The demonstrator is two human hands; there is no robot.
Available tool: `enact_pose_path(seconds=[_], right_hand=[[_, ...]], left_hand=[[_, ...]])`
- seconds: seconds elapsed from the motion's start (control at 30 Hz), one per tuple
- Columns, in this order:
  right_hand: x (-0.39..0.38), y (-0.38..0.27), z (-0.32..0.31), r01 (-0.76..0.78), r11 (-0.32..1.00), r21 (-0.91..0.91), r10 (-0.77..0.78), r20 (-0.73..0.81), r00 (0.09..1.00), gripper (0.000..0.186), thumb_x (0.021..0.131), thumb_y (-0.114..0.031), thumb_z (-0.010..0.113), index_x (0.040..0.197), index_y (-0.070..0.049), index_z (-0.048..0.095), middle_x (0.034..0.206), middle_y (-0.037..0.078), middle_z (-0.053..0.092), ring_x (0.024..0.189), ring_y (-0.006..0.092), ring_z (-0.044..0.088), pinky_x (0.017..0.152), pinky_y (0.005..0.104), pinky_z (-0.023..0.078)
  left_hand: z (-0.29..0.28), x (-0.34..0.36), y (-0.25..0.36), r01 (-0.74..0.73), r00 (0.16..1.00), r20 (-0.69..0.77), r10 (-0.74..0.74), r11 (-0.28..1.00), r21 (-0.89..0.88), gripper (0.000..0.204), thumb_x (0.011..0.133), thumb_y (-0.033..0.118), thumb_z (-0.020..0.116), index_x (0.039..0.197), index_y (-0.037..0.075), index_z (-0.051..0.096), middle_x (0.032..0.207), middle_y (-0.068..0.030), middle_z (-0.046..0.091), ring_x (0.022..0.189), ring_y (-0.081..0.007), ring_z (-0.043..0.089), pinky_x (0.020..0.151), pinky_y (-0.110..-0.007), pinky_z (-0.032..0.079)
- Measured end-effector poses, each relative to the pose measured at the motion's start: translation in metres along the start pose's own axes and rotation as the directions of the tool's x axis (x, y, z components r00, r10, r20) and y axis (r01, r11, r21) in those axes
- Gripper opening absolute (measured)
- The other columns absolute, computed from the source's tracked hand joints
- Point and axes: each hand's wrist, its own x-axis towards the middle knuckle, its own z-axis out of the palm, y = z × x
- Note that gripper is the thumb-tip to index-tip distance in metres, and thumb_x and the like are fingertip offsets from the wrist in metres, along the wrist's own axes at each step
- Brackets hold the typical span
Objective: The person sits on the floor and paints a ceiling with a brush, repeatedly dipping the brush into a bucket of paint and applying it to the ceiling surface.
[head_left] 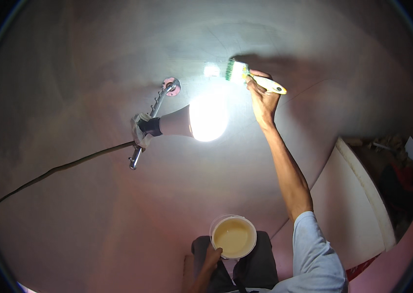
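Note:
My right hand (pixel 265 103) is raised at arm's length, its fingers closed around a paintbrush (pixel 239 71). The brush has green bristles, a paint-smeared ferrule and a pale yellow handle. Its bristles point left, at or close to the grey wall (pixel 284 29), beside a bright glossy patch (pixel 211 69). Low in the view, my left hand (pixel 214 256) grips the rim of a white plastic bucket (pixel 254 239) in front of my dark trousers. Inside the bucket is a pale yellowish liquid (pixel 233 235).
A lit bulb (pixel 208 117) left of my right arm hangs on a metal hook rail (pixel 156 105) fixed to the wall. Its dark cable (pixel 60 167) runs down to the left. On the right, a white curved panel (pixel 353 200) stands before a dark recess with clutter (pixel 402 171).

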Motion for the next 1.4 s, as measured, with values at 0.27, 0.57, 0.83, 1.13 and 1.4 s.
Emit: enact_pose_path(seconds=[0.27,0.57,0.83,1.13,1.4], right_hand=[[-0.018,0.010,0.085,-0.096,0.983,0.153,0.062,0.213,0.975,0.017,0.088,0.002,0.070,0.104,-0.001,0.069,0.083,0.001,0.065,0.072,0.0049,0.056,0.062,0.0216,0.047],[-0.001,0.012,-0.011,-0.035,0.990,-0.140,0.028,-0.054,0.998,0.016,0.089,-0.003,0.070,0.104,0.000,0.070,0.085,0.005,0.069,0.076,0.0092,0.063,0.067,0.0243,0.052],[-0.003,-0.018,-0.042,0.153,0.792,-0.591,-0.264,-0.106,0.959,0.021,0.084,-0.002,0.070,0.103,-0.009,0.070,0.099,0.005,0.064,0.084,0.0200,0.066,0.074,0.0334,0.053],[-0.037,-0.015,0.085,0.338,0.884,-0.322,-0.305,0.150,0.940,0.020,0.080,-0.001,0.068,0.100,-0.005,0.068,0.092,0.008,0.063,0.072,0.0183,0.064,0.060,0.0319,0.054],[-0.010,0.011,-0.021,0.012,0.994,-0.111,-0.021,-0.075,0.997,0.014,0.090,-0.001,0.069,0.104,-0.002,0.069,0.087,0.002,0.067,0.077,0.0068,0.059,0.068,0.0222,0.049]], left_hand=[[-0.005,-0.004,0.007,0.012,1.000,-0.008,-0.012,1.000,0.010,0.054,0.078,-0.004,0.050,0.132,-0.003,0.048,0.113,-0.0153,0.063,0.095,-0.0255,0.068,0.075,-0.035,0.060],[0.001,-0.011,0.014,0.002,1.000,0.022,-0.002,0.999,-0.034,0.054,0.080,-0.002,0.050,0.134,-0.002,0.046,0.113,-0.0155,0.063,0.091,-0.0237,0.070,0.069,-0.034,0.061],[-0.006,0.009,-0.011,-0.028,1.000,0.014,0.028,1.000,-0.003,0.056,0.079,-0.004,0.050,0.134,-0.003,0.044,0.116,-0.0160,0.062,0.092,-0.0244,0.069,0.069,-0.034,0.061],[-0.010,-0.007,0.001,0.044,0.999,0.005,-0.044,0.996,-0.076,0.059,0.076,-0.005,0.049,0.135,-0.005,0.045,0.119,-0.0162,0.062,0.104,-0.0255,0.066,0.088,-0.035,0.054],[-0.003,-0.003,0.001,-0.051,0.996,0.067,0.054,0.998,-0.045,0.057,0.078,-0.004,0.047,0.135,-0.005,0.045,0.120,-0.0164,0.061,0.105,-0.0268,0.066,0.089,-0.037,0.056]])
